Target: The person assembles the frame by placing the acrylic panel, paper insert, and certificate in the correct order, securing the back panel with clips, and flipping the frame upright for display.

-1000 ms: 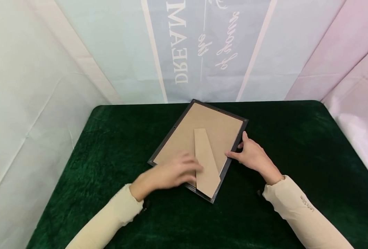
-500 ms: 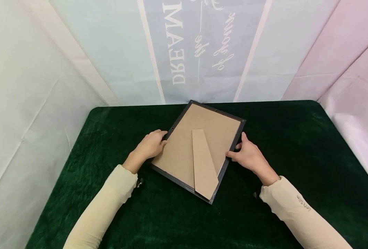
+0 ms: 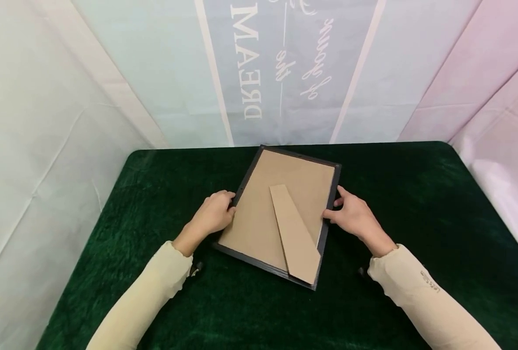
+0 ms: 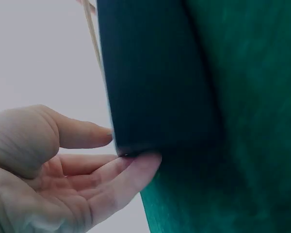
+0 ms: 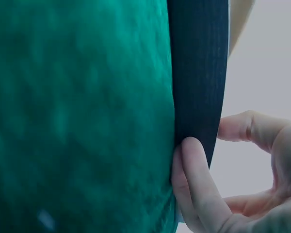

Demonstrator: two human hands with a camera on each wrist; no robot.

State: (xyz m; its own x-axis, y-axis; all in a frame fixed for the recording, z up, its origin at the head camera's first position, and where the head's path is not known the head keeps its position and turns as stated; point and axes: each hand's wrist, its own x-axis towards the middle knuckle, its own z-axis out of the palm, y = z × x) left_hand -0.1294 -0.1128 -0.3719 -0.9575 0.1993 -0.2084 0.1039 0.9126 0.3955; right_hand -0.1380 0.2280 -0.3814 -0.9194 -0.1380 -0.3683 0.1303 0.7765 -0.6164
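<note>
A picture frame [image 3: 250, 214] with a dark border and a tan backing lies face down on the green cloth, turned at a slant. Its tan easel stand [image 3: 295, 236] slants across the backing toward the near right corner. My left hand [image 3: 212, 211] grips the left border, thumb on the back side; in the left wrist view its fingers [image 4: 140, 170] reach under the dark edge. On the opposite side my right hand [image 3: 355, 216] pinches the right border, the thumb on top and the fingertips [image 5: 194, 148] against the outer side. The picture side is hidden.
A table covered in green velvet cloth [image 3: 394, 306] bears the frame. Behind it hangs a pastel curtain [image 3: 188, 87] with mirrored lettering, and a white curtain [image 3: 35, 146] hangs at the left.
My left hand has moved from over the stand to the left border and taken hold. The frame has turned slightly, its near end swinging right. My right hand keeps its hold.
</note>
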